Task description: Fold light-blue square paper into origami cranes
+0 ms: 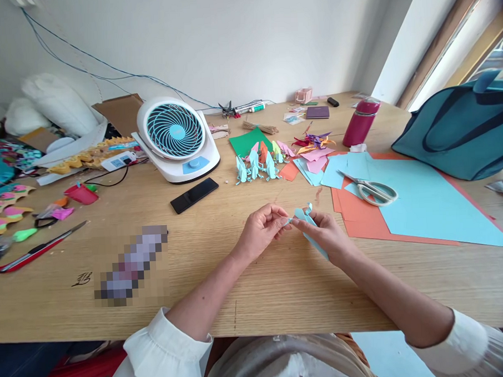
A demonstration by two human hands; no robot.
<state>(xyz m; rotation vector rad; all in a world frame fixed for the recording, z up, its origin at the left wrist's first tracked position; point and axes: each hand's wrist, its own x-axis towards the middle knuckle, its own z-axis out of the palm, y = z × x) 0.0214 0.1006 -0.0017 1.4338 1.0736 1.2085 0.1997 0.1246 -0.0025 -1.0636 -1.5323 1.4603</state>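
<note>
A small folded light-blue paper piece is held between both hands above the front middle of the table. My right hand is closed on its body, thumb on top, with a curled tip sticking up above the fingers. My left hand pinches a thin end of the same paper at its left side. Beyond the hands stand several folded blue paper figures, with pink, orange and green ones among them. Scissors with pale handles lie on large light-blue sheets to the right.
A white fan and a black phone are left of the figures. A red-handled knife lies far left. At the right are a magenta bottle, orange sheets and a teal bag.
</note>
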